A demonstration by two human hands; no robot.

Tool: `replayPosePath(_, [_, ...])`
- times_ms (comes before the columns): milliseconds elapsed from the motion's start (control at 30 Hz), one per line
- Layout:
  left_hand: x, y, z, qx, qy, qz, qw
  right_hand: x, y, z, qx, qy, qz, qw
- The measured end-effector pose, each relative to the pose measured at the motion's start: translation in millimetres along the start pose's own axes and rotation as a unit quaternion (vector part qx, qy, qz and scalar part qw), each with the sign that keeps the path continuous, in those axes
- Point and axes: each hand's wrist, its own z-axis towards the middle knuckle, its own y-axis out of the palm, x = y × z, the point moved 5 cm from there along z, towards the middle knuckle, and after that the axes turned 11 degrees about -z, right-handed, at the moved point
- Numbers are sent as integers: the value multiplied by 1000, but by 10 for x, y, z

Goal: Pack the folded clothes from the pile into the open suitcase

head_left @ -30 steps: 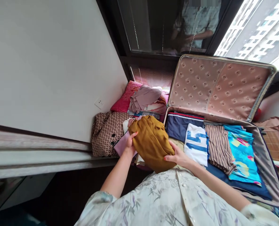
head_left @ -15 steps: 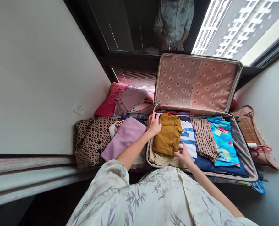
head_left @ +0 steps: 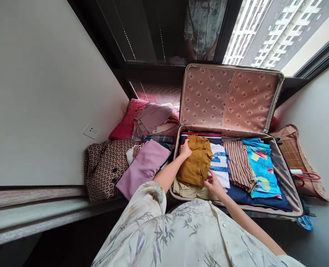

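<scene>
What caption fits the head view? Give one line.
Both hands, left hand and right hand, press a folded mustard garment into an open suitcase.

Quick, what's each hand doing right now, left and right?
Left hand: fingers curled on the far edge of the mustard garment.
Right hand: open, fingers resting at its near corner.

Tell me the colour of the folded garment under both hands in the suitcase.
Mustard yellow, plain folded garment; head view.

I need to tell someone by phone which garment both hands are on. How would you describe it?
Find the open suitcase under the window. At its left end lies a folded mustard garment, with the left hand and right hand on it. It is plain; its neighbour is white with blue print.
</scene>
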Motion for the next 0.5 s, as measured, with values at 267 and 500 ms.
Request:
replayPosePath(267, [-50, -240, -231, 8, 113, 166, 980, -252, -97, -113, 49, -100, -184, 977])
replayPosePath(500, [98, 203, -129, -6, 213, 211, 954, -811, 85, -36, 53, -247, -394, 884])
